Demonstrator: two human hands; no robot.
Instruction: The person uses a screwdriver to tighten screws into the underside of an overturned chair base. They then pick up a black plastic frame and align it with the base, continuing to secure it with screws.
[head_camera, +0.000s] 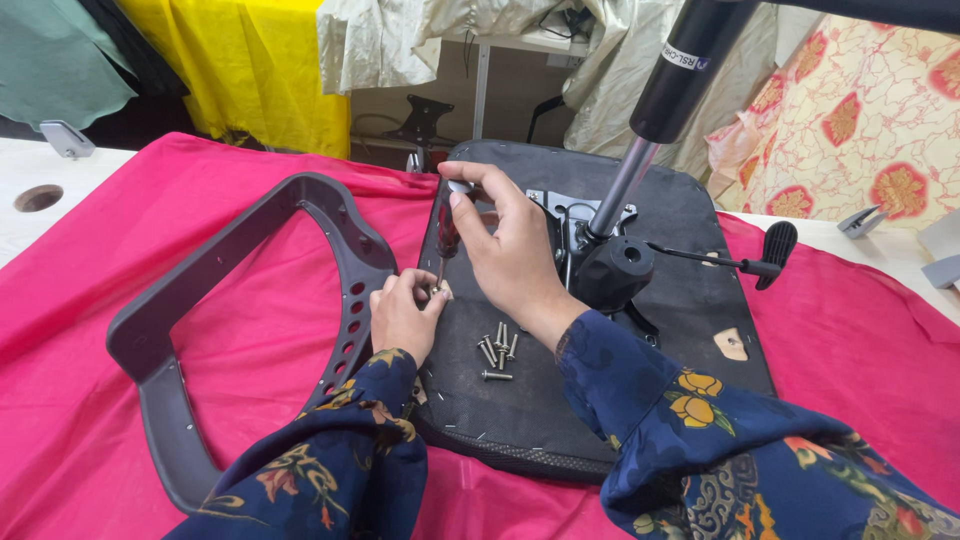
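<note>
Two hands work: right grip (500, 240) clamps the screwdriver (447, 232) upright; left grip (405, 315) pinches its tip below

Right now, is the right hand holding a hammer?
No, the right hand grips a screwdriver, tip down by the left hand.

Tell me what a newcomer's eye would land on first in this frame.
Centre frame, the right hand grips a screwdriver upright while the left hand steadies its tip at the edge of an upturned black chair seat. Loose bolts lie on the seat just below the hands. Everything rests on a bright pink cloth, with a grey armrest frame at left.
</note>
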